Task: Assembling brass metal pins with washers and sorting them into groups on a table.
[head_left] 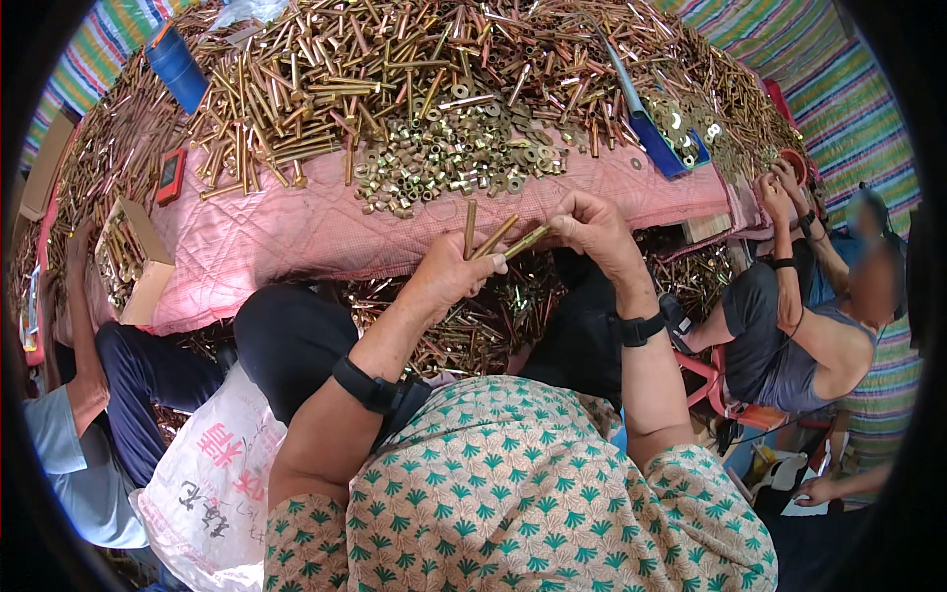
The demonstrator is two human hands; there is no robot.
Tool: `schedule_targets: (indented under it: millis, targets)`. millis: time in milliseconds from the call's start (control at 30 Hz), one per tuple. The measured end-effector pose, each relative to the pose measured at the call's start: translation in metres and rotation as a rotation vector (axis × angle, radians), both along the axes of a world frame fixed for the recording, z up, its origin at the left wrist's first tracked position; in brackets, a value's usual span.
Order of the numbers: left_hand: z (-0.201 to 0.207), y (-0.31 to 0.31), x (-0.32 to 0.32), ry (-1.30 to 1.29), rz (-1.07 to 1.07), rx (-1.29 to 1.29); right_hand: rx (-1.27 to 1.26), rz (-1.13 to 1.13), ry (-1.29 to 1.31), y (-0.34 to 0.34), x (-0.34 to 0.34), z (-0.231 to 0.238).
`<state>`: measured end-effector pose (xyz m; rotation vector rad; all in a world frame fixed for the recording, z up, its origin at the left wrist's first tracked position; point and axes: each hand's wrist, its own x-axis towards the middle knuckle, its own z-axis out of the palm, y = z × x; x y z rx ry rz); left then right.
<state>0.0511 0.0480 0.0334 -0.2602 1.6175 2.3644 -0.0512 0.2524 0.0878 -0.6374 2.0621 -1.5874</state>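
Note:
Over the near edge of the pink quilted cloth (286,232), my left hand (446,274) is closed around several long brass-coloured bolts. One bolt (471,225) points nearly straight up from it, and another bolt (497,237) leans to the right. A third bolt (527,241) spans the gap between my hands. My right hand (600,235) pinches the far end of that third bolt between thumb and fingers. Whether a nut or washer sits under those fingertips is hidden. Just beyond my hands lies a heap of small nuts (434,163), mixed with flat washers (515,184).
Behind the nuts rises a large pile of bolts (326,84). A blue tray (651,138) of washers stands right, a blue container (178,71) and red device (171,178) left. A cardboard box (148,281) and white sack (212,483) are nearby. People sit on both sides.

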Motion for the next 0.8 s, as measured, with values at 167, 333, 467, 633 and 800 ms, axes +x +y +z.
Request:
schedule_targets:
  millis: [167, 333, 467, 633, 800]
  targets:
    - [0.002, -0.006, -0.004, -0.055, 0.028, -0.195, 0.169, -0.089, 0.107, -0.003, -0.021, -0.007]
    - [0.005, -0.015, -0.011, -0.061, 0.171, 0.024, 0.179, -0.15, 0.63, -0.035, -0.038, -0.039]
    - [0.005, -0.013, -0.008, -0.178, 0.219, 0.242, 0.414, -0.178, 0.792, -0.053, -0.035, -0.046]
    - [-0.002, -0.016, -0.012, -0.145, 0.208, 0.333, 0.291, -0.241, 0.618, -0.054, -0.034, -0.055]
    - [0.0, -0.016, -0.013, 0.005, 0.102, 0.266, -0.006, -0.29, 0.33, -0.049, -0.03, -0.052]
